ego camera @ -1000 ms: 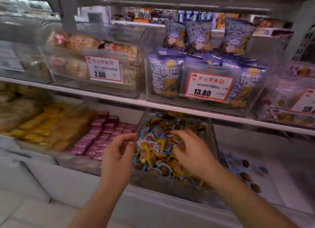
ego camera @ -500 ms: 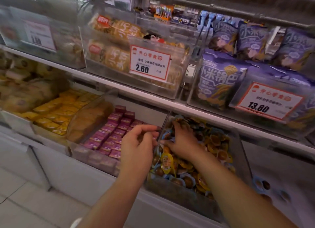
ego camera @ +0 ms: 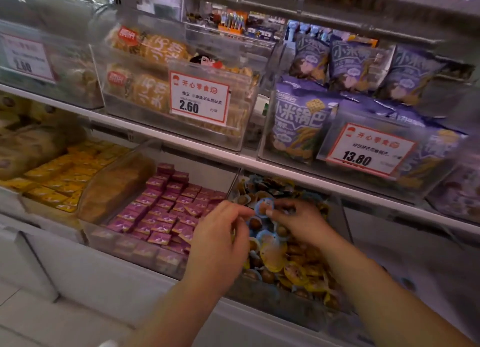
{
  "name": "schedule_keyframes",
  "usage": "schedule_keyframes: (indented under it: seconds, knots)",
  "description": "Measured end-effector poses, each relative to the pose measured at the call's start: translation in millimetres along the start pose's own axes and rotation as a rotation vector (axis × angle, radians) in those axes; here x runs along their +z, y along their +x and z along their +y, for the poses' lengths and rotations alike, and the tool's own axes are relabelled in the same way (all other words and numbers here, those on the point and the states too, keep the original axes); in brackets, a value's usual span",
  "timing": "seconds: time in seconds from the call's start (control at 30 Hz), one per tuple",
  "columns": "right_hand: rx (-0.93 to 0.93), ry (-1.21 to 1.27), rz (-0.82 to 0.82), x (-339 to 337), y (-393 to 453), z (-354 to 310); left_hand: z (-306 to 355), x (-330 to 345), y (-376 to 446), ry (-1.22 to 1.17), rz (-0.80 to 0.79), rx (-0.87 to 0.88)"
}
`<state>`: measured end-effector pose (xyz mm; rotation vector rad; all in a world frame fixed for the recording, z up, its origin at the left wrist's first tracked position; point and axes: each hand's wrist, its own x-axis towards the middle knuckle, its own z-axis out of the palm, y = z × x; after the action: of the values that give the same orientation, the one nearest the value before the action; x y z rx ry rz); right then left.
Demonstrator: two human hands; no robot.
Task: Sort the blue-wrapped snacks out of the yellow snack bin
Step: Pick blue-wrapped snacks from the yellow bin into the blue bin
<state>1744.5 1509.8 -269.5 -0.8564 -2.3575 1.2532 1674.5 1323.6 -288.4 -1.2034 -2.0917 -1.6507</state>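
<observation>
Clearly legible are 2 red-bordered price tags on the upper shelf: one (ego camera: 199, 99) reads 2.60 under the header 开心零食, clipped to a clear bin of orange-wrapped packs, and another (ego camera: 368, 149) reads 13.80 on the bin of purple bags (ego camera: 298, 123) printed 小米锅巴. A 3rd tag (ego camera: 26, 57) at far left also seems to read 2.60, though it is blurred.

On the lower shelf, the clear snack bin (ego camera: 259, 294) holds small round snacks in yellow and blue wrappers, mixed together. The right hand (ego camera: 298, 222) reaches into it, thumb and fingers pinching a blue-wrapped snack (ego camera: 265, 207) raised just above the pile. The left hand (ego camera: 220, 243) hovers at the bin's left edge with fingers curled inward; whether it holds anything cannot be told, since its palm faces away. More blue-wrapped pieces (ego camera: 266, 236) lie just below, between the 2 hands.

Left of this bin sit purple boxes (ego camera: 161, 211) in neat rows, then yellow boxes (ego camera: 52, 188); print on both is too small to read. The bin's front wall is smeared with blur, and both forearms are cut off by the bottom edge.
</observation>
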Motion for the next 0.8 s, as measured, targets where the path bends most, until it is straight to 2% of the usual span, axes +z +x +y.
schedule_keyframes:
  seconds: [0.07,0.13,0.23,0.3,0.37,0.5,0.67,0.8]
  knots:
    - [0.197,0.277,0.046,-12,-9,-1,5,12,-3,0.040,-0.119,0.080]
    - [0.317,0.580,0.022,-20,-16,-3,6,25,-7,0.086,-0.244,0.066]
    - [0.394,0.893,0.008,-30,-29,-8,1,41,-10,0.190,-0.404,0.034]
    - [0.391,0.985,-0.008,-35,-39,-10,-1,47,-10,0.248,-0.474,0.039]
    - [0.354,0.957,0.010,-39,-51,-10,1,53,-9,0.294,-0.509,0.063]
    - [0.154,0.680,0.196,-50,-72,1,10,59,-13,0.378,-0.587,0.154]
    - [0.069,0.485,0.363,-85,-84,29,13,57,-18,0.291,-0.630,0.217]
    - [0.051,0.220,0.531,-125,-87,77,8,48,-13,0.155,-0.620,0.157]
